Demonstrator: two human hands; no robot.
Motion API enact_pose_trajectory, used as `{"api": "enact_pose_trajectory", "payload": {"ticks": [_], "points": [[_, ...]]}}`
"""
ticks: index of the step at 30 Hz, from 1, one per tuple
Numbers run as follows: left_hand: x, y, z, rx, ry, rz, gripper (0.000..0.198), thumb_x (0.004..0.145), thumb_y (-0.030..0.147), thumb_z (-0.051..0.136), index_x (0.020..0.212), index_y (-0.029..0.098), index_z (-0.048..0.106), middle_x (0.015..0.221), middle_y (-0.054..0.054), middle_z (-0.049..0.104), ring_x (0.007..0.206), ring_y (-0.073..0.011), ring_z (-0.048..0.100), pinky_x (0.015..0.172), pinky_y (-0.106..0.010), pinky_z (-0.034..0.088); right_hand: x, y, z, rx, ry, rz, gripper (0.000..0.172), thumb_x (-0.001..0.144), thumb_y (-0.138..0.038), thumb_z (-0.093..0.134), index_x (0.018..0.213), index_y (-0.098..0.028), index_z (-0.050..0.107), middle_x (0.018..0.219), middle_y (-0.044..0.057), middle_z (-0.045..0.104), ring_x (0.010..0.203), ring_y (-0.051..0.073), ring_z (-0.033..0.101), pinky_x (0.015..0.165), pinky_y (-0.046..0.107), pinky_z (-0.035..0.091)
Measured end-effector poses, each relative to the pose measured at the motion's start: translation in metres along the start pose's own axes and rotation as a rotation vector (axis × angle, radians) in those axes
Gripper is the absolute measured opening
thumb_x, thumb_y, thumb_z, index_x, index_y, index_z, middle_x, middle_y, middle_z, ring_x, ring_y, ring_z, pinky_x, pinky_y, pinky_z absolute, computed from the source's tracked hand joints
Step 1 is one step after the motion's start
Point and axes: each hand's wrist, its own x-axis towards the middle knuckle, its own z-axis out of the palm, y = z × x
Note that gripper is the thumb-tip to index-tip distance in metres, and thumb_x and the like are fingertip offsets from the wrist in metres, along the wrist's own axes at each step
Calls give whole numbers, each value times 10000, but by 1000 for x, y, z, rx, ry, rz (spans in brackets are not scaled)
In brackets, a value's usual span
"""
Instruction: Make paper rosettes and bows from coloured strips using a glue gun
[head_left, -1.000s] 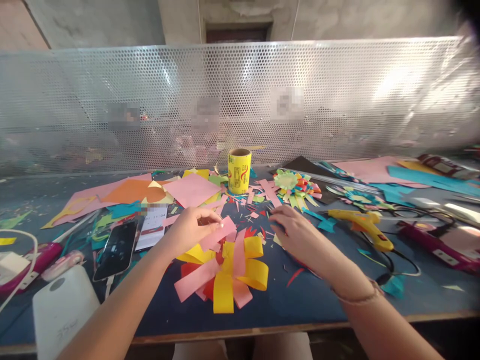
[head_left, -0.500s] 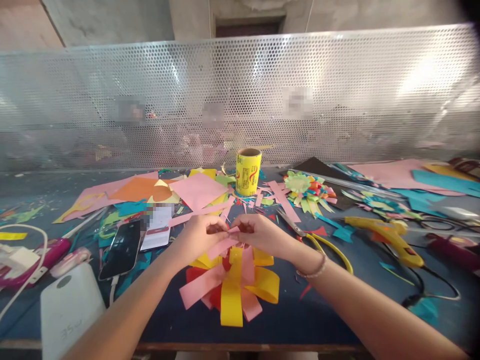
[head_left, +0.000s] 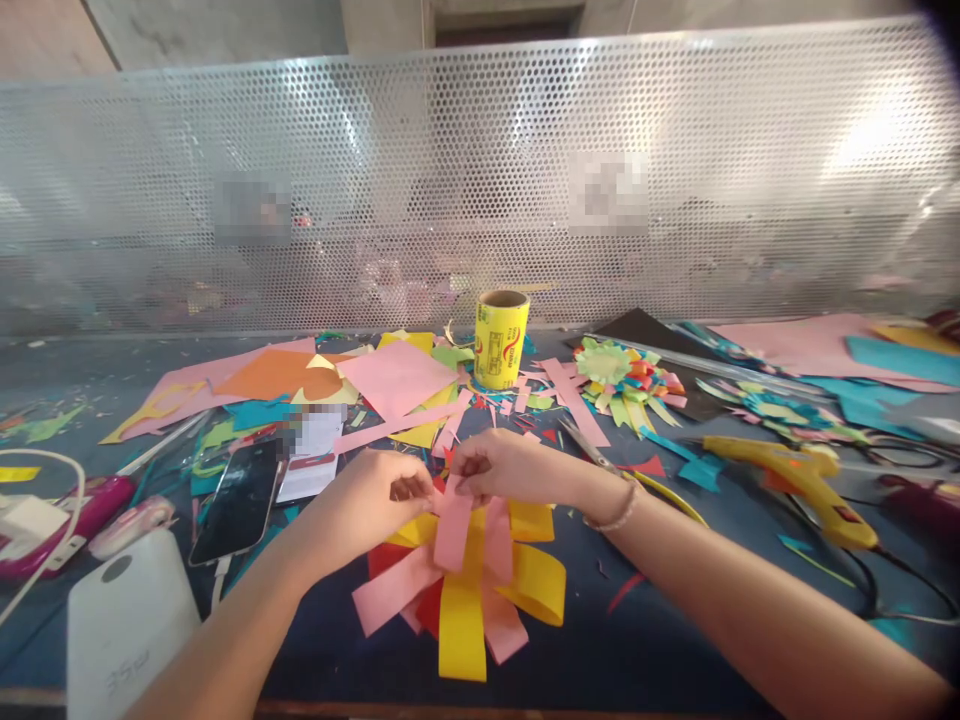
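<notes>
A flower of looped paper strips, yellow (head_left: pixel 463 625), pink and red, lies near the table's front edge. Over its upper part my right hand (head_left: pixel 502 470) pinches a short pink strip (head_left: pixel 454 528) that hangs down across the yellow loops. My left hand (head_left: pixel 390 495) is just to the left, thumb and fingers closed together at the strip's left side, where a small bit of pink shows at the fingertips. The middle of the flower is partly hidden behind the strip and my fingers.
Behind stands a yellow cardboard tube (head_left: pixel 502 342) among paper scraps. Scissors (head_left: pixel 589 445) and a yellow glue gun (head_left: pixel 795 475) lie right; two phones (head_left: pixel 234 505) and a white power bank (head_left: pixel 129 625) lie left. A perforated metal screen (head_left: pixel 450 180) spans the back.
The pink strip has turned from slanting between both hands to hanging down over the flower. My left hand has moved slightly left and down. The view has shifted a little.
</notes>
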Motion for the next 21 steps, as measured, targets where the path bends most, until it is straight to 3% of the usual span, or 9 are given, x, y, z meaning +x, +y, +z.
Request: {"api": "enact_pose_trajectory", "payload": {"ticks": [7,12,17,21], "points": [[-5,1,3,290,-89,196,204,790,130,518,731,209,697,850,-32,677,789,-169,620,726,-266,464,7,4,9,-300,90,-133,128,697,-108,586,753,-163,688,704,2,685,634,103,596,564,196,402],[-5,4,10,418,-139,193,221,813,117,500,714,185,686,862,-44,653,820,-179,617,718,-273,460,2,-6,16,-466,120,-174,167,712,-52,519,728,-147,656,696,15,664,605,96,554,541,203,359],[-5,5,21,526,-116,198,236,803,103,478,777,182,699,884,-58,658,851,-202,610,741,-310,464,-4,-8,25,-587,105,-189,184,764,-31,468,719,-157,593,710,19,640,571,99,530,530,220,371],[-5,5,25,551,-109,226,212,796,136,492,759,183,696,868,-60,658,814,-199,610,724,-314,471,-7,0,34,-757,213,-304,188,769,-35,465,837,-161,587,914,70,642,733,156,576,644,262,452]]}}
